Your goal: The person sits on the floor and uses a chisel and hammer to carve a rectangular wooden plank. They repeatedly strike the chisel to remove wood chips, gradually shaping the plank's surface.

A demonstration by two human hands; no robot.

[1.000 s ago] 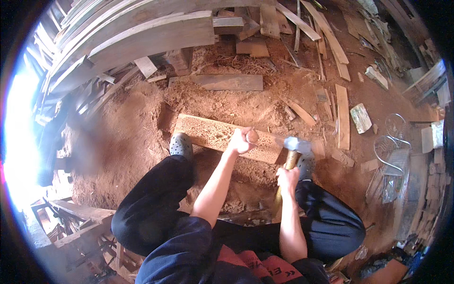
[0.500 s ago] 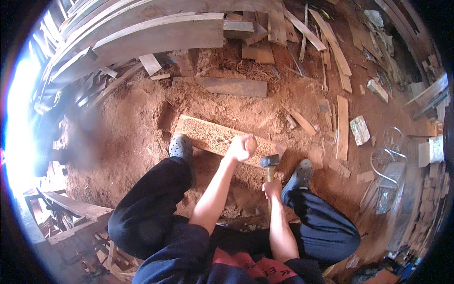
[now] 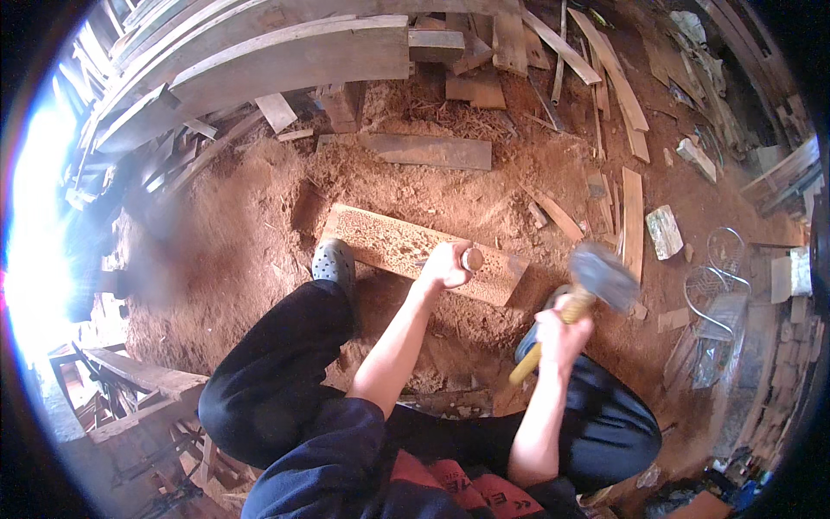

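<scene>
A light wooden board (image 3: 363,232) with a densely pitted, carved-looking surface lies at a slant on the dirt between my feet. My left hand (image 3: 445,264) is closed on a round wooden handle (image 3: 471,259) over the board, apparently a chisel, with little of the blade showing. My right hand (image 3: 564,333) grips a hammer (image 3: 605,277) by its yellowish handle, its dark metal head raised to the right of the board and blurred by motion.
Stacked planks (image 3: 285,52) line the back, and loose strips (image 3: 633,225) lie at the right beside a pale chunk (image 3: 664,232) and a wire-frame object (image 3: 726,285). A wooden frame (image 3: 147,372) stands at lower left. My shoes (image 3: 333,264) rest on the reddish dirt (image 3: 216,259).
The hammer dropped toward the board's right end half a second ago and is now swung up and out to the right. My left hand has shifted only slightly.
</scene>
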